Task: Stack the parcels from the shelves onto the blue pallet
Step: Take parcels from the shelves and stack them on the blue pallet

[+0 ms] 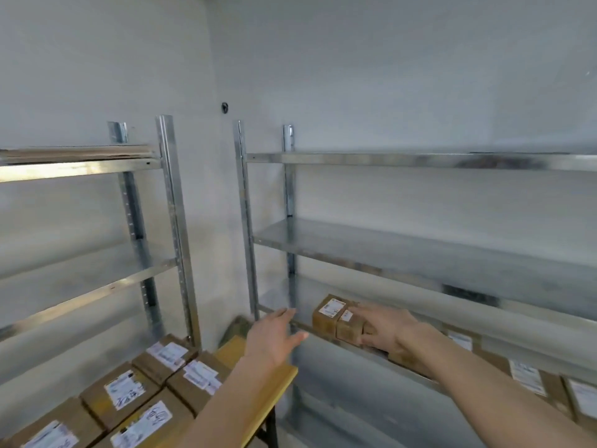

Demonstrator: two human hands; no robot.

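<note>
Two galvanized metal shelf units meet at the room's corner: left shelf unit (174, 221) running off the left edge, right shelf unit (420, 253) filling centre and right of frame. Right hand (384, 328) reaches to the lower shelf of the right unit, fingers curled over a small brown parcel (350, 328) with a white label; thumb seems to sit on its near face, but motion blur softens the contact. A second small parcel (328, 313) stands touching it on the left side. Left hand (274, 337) hovers just left of both, palm open, fingers straight, holding nothing, apart from the boxes. Further parcels on the same shelf (526, 379) line up toward the lower right, partly covered by the right forearm and cut off by the frame edge. Lower left of frame: a cluster of labelled parcels (129, 396) packed side by side on a yellow-topped counter (274, 392), which stands between the person and the corner. Labels carry scrawled writing, unreadable. Small dark fitting on the wall (225, 107) near the corner, upper centre. Upper shelves bare metal, blurred. Blue pallet not in view.
</note>
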